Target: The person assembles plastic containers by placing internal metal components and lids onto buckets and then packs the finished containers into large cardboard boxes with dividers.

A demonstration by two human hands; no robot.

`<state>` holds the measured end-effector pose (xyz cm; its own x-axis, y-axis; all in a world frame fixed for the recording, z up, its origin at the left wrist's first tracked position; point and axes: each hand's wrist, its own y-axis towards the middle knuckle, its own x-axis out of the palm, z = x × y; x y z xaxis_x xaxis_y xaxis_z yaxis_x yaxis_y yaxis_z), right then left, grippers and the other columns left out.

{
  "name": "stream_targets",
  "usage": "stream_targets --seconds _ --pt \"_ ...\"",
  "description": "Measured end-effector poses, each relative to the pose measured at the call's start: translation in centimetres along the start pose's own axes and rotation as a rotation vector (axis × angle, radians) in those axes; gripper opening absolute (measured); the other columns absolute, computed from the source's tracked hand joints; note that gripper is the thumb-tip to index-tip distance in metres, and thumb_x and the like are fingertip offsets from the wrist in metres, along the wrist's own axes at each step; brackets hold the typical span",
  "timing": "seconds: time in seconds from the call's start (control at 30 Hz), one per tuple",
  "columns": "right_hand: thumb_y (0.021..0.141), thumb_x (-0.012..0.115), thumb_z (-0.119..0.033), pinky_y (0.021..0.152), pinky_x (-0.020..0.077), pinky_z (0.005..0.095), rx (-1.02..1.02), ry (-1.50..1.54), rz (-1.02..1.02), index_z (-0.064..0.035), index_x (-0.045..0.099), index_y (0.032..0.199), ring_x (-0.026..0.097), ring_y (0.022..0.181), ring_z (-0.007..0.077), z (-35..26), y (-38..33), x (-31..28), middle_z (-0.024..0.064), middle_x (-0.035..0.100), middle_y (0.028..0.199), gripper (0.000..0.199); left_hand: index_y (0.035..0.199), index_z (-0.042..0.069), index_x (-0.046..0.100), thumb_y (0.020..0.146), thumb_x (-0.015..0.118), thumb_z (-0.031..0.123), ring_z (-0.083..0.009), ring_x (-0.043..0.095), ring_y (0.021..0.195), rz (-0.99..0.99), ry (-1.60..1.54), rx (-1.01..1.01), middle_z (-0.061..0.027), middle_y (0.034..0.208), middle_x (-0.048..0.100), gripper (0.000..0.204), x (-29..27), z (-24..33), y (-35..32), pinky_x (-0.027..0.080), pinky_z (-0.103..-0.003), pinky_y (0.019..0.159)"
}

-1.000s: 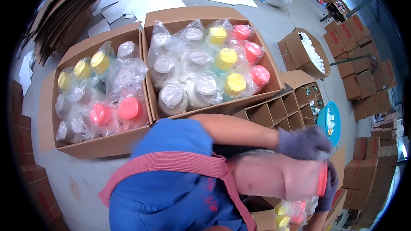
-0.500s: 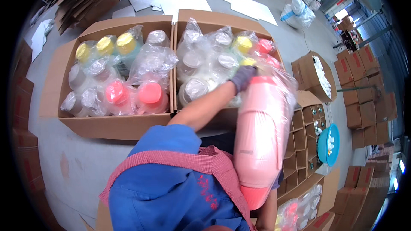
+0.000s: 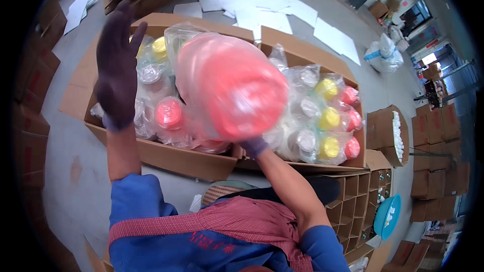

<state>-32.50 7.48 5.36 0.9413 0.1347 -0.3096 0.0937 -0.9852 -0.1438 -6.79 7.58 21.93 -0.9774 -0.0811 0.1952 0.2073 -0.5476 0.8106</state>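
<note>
I see my right hand [image 3: 253,146], in a dark purple glove, gripping the underside of a large pink plastic bottle wrapped in a clear plastic bag [image 3: 229,88]. The bottle is lifted close to the camera, base end toward me and blurred, above the seam between two open cardboard boxes. My left hand [image 3: 117,65], gloved the same, is raised with fingers spread and flat, holding nothing, just beside the bottle and apart from it.

The left cardboard box [image 3: 166,157] holds bagged bottles with yellow and pink caps; a pink cap [image 3: 169,114] shows just under the lifted bottle. The right cardboard box [image 3: 307,53] is packed with more bagged bottles capped in yellow, pink and clear. The bottle hides much of both boxes' middles from me.

Behind lie white flat sheets [image 3: 282,15] on the grey floor. To my right stands a cardboard box with grid dividers [image 3: 360,204], a teal round bowl [image 3: 387,215] beside it.
</note>
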Motion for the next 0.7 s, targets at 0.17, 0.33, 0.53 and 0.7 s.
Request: stream_targets --seconds 0.17,0.33,0.53,0.7 --pt "0.078 0.068 -0.042 0.079 0.0532 0.0455 0.061 -0.225 -0.15 0.0035 0.067 0.096 0.068 0.083 0.0391 0.2 3.7 6.5 0.0263 0.068 0.087 0.049 0.128 0.019 0.059 0.068 0.076 0.048 -0.0334 0.042 0.132 -0.966 1.0 0.178 -0.0106 0.145 0.044 0.069 4.2 -0.2 1.0 0.029 -0.053 0.109" --pt "0.079 0.065 -0.05 0.092 0.0481 0.0445 0.1 -0.264 -0.361 0.0009 0.065 0.111 0.064 0.102 0.0385 5.0 7.3 7.8 0.0274 0.066 0.106 0.06 0.121 0.017 0.061 0.066 0.073 0.039 -0.0356 0.049 0.12 -1.007 1.058 -0.168 -0.0103 0.132 0.054 0.061 2.3 -13.0 -4.0 0.043 -0.05 0.095" --pt "0.084 0.066 -0.038 0.101 0.0422 0.0442 -0.364 -0.42 -0.391 0.0034 0.054 0.126 0.054 0.117 0.0402 2.0 4.9 3.7 0.026 0.056 0.124 0.06 0.127 0.018 0.057 0.068 0.071 0.035 -0.037 0.05 0.119 -0.888 1.183 -0.13 -0.0134 0.137 0.05 0.062 -0.9 -20.8 -7.4 0.044 -0.048 0.097" --pt "0.084 0.066 -0.036 0.106 0.0372 0.0477 -0.427 -0.56 -0.223 0.0017 0.049 0.132 0.045 0.125 0.0419 3.9 1.7 -2.4 0.0262 0.046 0.136 0.064 0.131 0.018 0.053 0.075 0.069 0.045 -0.0366 0.046 0.127 -0.855 1.212 -0.637 -0.0142 0.141 0.047 0.065 -11.4 -27.4 -11.0 0.036 -0.052 0.106"
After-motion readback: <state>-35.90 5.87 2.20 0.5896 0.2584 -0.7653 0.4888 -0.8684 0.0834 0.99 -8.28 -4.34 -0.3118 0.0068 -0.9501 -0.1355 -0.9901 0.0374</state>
